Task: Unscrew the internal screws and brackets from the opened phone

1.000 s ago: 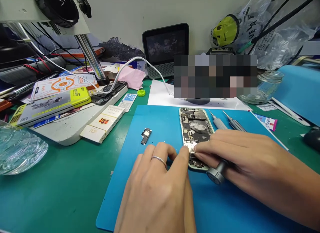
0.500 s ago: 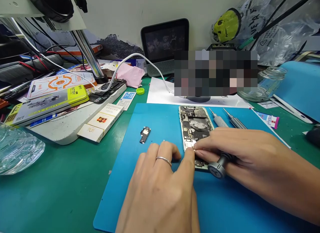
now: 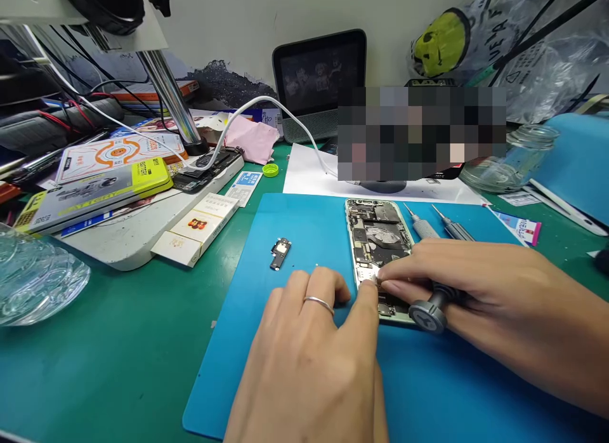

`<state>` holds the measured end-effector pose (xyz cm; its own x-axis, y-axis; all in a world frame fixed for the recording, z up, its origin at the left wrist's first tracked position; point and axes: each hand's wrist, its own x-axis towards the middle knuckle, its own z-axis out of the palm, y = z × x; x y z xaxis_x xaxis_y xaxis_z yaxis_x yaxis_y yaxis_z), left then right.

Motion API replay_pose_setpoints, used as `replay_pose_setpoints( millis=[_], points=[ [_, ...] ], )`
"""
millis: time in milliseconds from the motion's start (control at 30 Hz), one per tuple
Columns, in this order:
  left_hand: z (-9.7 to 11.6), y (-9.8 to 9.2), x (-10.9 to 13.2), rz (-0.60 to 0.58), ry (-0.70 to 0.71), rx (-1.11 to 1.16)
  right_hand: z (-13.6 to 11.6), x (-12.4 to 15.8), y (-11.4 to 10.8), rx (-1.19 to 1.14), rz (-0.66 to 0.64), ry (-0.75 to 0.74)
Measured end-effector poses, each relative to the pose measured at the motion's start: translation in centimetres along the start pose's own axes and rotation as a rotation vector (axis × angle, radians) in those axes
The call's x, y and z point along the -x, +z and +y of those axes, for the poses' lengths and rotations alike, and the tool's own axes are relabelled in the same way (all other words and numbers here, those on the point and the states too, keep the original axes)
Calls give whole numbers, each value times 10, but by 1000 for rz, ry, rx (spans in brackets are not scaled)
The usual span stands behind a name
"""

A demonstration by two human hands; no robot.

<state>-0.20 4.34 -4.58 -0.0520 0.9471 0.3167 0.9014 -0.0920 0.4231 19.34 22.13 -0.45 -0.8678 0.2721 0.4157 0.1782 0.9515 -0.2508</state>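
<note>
An opened phone (image 3: 378,235) with its inner boards and parts exposed lies on a blue work mat (image 3: 304,224). My left hand (image 3: 307,348), with a ring on one finger, has its fingers apart. One fingertip presses on the phone's lower left part, while the others are bent over the mat. My right hand (image 3: 457,287) holds a dark screwdriver (image 3: 431,313) tucked in the palm, its round cap facing me. Its thumb and index finger pinch together over the phone; what is between them is too small to make out. A small black phone part (image 3: 280,253) rests left of the phone.
Two metal pen-like tools (image 3: 421,226) lie beyond my right hand. At left are a white cigarette-like box (image 3: 197,230), a battery box (image 3: 95,192) and a clear glass dish (image 3: 40,278). A screen (image 3: 321,81), a blurred area and a glass jar (image 3: 518,157) stand behind.
The whole view has shifted slightly, so things appear a little to the right. Both hands stay at the phone's lower part, with very little movement of the fingers.
</note>
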Motion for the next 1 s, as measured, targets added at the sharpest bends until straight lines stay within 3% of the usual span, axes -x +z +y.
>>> replay_pose_setpoints(
  millis=[533,767,1000],
  points=[
    [1,2,-2,20,9,5,3,4,4,10,-37,7],
    [3,1,-3,32,-5,-6,2,9,16,45,-4,154],
    [5,1,-4,46,-18,-32,1,10,18,123,37,177]
  ],
)
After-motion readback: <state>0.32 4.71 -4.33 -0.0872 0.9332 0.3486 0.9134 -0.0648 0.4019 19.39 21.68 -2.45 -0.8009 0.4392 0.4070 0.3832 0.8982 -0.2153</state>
